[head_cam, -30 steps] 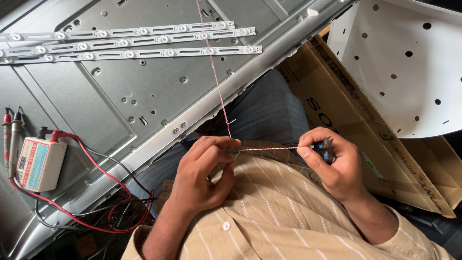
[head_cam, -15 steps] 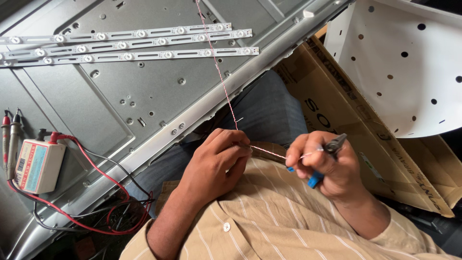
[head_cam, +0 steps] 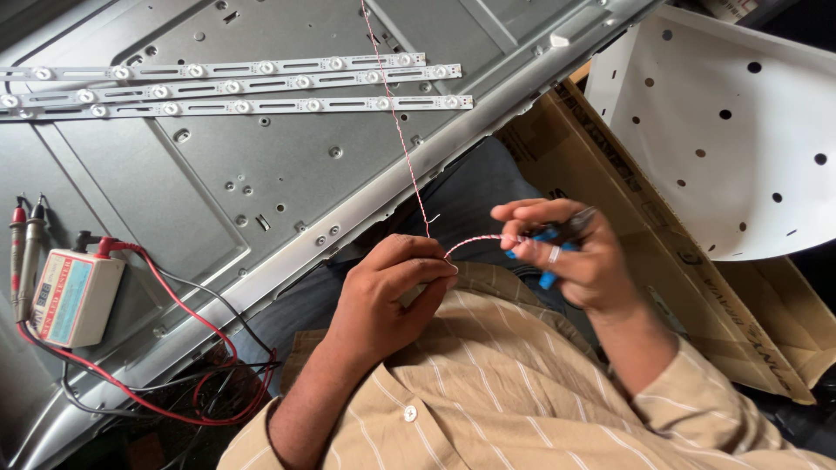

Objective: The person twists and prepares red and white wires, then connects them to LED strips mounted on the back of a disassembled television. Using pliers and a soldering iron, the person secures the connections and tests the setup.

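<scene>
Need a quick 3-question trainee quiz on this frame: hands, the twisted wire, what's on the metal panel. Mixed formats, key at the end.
1. True or false: the left hand pinches the red and white twisted wire.
2. Which colour are the handles of the tool in the right hand? A) blue B) yellow C) green
3. How many LED strips lie on the grey metal panel?

Key
1. True: the fingers close on the wire where it bends toward the right hand.
2. A.
3. Three, side by side; the white tester box with red and black leads sits lower left.
</scene>
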Demonstrator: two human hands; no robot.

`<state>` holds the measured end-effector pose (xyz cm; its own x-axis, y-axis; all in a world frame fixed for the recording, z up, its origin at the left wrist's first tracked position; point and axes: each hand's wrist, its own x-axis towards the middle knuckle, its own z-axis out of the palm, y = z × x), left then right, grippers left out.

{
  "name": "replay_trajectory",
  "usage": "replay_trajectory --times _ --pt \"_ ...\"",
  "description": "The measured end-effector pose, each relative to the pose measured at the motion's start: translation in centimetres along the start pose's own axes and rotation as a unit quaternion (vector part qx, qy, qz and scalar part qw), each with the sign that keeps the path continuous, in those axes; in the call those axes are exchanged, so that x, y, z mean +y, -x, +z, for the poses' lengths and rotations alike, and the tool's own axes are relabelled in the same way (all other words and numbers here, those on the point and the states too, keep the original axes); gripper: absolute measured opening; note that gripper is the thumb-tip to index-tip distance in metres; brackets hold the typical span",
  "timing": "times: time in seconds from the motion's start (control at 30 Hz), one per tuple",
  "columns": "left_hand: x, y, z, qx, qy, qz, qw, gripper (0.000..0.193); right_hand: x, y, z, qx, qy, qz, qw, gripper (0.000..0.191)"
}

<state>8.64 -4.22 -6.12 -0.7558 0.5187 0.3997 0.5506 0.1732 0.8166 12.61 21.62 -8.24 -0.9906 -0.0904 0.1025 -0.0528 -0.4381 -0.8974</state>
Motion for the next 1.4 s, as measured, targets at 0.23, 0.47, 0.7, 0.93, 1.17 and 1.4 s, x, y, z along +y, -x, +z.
replay_trajectory --times 0.23,0.47,0.7,0.93,1.17,1.4 --pt "-0.1 -0.1 0.0 -0.032 -0.040 0.019 0.998 0.012 0.0 -0.4 1.9 -0.013 0.201 -0.053 0.978 0.028" --pt "0.6 -0.1 -1.1 -0.052 -0.026 0.027 0.998 0.013 -1.5 -3.0 3.9 -0.101 0.508 -0.211 0.829 0.025" --pt "0.3 -0.2 -1.0 -0.038 -0.065 -0.013 0.997 0.014 -1.9 -2.6 4.0 -0.079 0.600 -0.235 0.761 0.024" --pt "0.3 -0.5 -0.8 -0.059 -0.141 0.040 0.987 0.014 -2.6 -1.6 3.5 -0.029 0.626 -0.257 0.736 0.027" --pt "0.7 -0.4 -1.2 -0.051 -0.226 0.053 0.971 0.027 -3.2 -1.3 3.9 -0.032 0.660 -0.238 0.711 0.022" --pt "0.7 -0.8 -1.7 -0.044 -0.319 0.099 0.941 0.029 -2.9 -1.1 3.6 -0.064 0.632 -0.180 0.751 0.013"
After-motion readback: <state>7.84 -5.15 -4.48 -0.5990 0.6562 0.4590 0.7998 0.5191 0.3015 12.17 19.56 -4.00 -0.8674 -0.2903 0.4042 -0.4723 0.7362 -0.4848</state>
